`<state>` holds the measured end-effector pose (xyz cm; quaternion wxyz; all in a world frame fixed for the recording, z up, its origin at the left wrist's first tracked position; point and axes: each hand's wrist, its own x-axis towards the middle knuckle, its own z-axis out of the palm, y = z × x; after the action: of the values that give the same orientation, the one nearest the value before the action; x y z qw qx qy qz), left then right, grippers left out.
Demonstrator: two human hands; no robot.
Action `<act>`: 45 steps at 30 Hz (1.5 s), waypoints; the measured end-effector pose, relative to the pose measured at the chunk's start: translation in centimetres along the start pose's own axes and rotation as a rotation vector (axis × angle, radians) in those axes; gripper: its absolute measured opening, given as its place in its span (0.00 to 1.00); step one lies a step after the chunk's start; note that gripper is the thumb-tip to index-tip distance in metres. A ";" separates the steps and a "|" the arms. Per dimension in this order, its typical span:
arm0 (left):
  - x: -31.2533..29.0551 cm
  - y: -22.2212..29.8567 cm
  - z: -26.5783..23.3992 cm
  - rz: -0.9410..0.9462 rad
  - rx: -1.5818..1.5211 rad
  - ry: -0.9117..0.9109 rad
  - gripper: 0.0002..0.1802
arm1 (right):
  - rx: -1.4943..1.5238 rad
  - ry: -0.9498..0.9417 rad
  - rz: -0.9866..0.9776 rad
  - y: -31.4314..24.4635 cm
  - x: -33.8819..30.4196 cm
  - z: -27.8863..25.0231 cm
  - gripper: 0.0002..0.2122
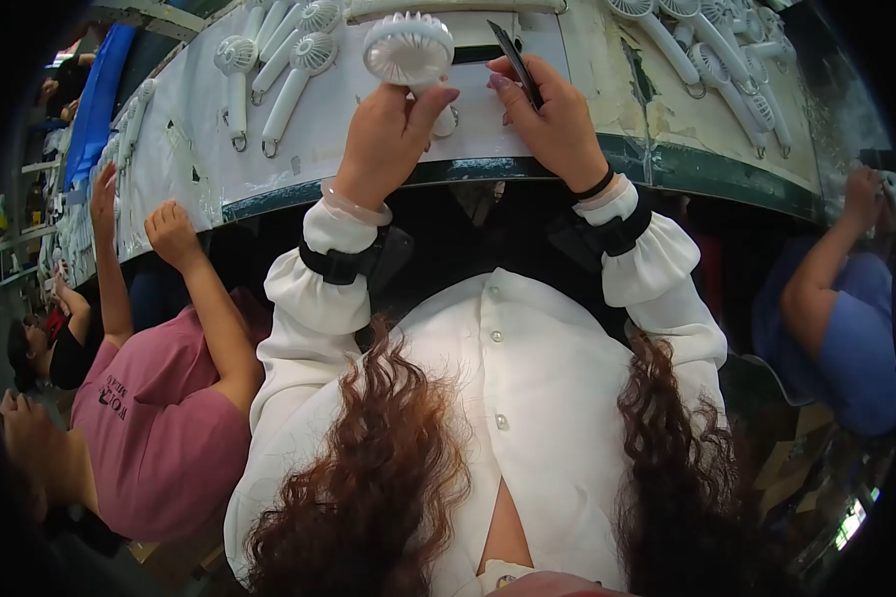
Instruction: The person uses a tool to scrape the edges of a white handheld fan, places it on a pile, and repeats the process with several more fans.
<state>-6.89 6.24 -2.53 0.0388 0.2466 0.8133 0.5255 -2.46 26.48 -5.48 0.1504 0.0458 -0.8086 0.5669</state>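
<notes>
My left hand (383,134) is closed around the handle of a white handheld fan (408,50). The fan's round, ribbed head points up, above the near edge of the table. To its right, my right hand (556,121) grips a slim dark tool (511,58) with a pointed upper end; its exact kind I cannot make out. The tool and the fan are apart. More white handheld fans (312,55) lie on the worktable just left of my left hand, with small metal rings at their handle ends.
Another pile of white fans (717,65) lies on the right part of the worktable (607,99), whose dark green front edge (707,164) is worn. A co-worker in a pink shirt (164,418) sits close on my left; one in blue (846,338) is at the right. A blue strip (100,104) stands far left.
</notes>
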 end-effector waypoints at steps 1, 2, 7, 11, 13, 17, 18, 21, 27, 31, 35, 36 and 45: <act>0.5 0.1 0.0 -0.033 0.010 0.018 0.19 | 0.009 0.001 0.004 0.0 0.0 0.0 0.10; 1.0 0.2 -0.2 -0.035 0.012 0.019 0.19 | 0.011 -0.001 0.004 0.0 0.0 0.0 0.10; 1.6 0.1 -0.3 -0.096 -0.008 -0.008 0.20 | 0.020 0.034 -0.016 0.1 0.0 0.1 0.10; -0.1 -0.7 0.4 0.040 0.071 -0.002 0.20 | 0.031 0.031 -0.007 0.2 0.0 0.1 0.10; -1.0 -0.6 0.6 0.122 0.080 0.018 0.20 | 0.024 0.016 -0.022 0.3 0.0 0.0 0.10; -1.0 -0.7 -0.1 0.134 0.199 -0.096 0.17 | 0.053 0.016 0.000 0.1 -0.1 -0.1 0.10; -1.0 -0.6 -0.1 0.135 0.199 -0.096 0.17 | 0.053 0.016 0.000 0.1 0.0 -0.1 0.10; -1.3 -0.1 -0.2 0.129 0.178 -0.118 0.16 | 0.019 0.035 -0.036 0.4 0.0 0.0 0.10; -1.4 -0.1 -0.1 0.108 0.150 -0.094 0.17 | 0.007 0.034 -0.053 0.6 -0.1 0.0 0.10; -1.5 0.3 0.1 0.088 0.106 -0.043 0.18 | -0.001 0.029 -0.057 0.5 -0.1 -0.1 0.10; -1.6 0.1 -0.1 0.144 0.126 -0.056 0.16 | -0.008 0.027 -0.053 0.4 -0.1 -0.2 0.10; -1.5 0.0 -0.3 0.193 0.159 -0.088 0.15 | -0.015 0.028 -0.053 0.4 -0.1 -0.2 0.10; -1.2 -0.9 0.5 0.141 0.121 0.045 0.24 | -0.005 0.025 -0.067 0.2 -0.1 -0.4 0.10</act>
<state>-6.02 5.83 -3.81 -0.0314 0.2932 0.8250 0.4821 -2.35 26.94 -5.56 0.1798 0.0655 -0.8060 0.5602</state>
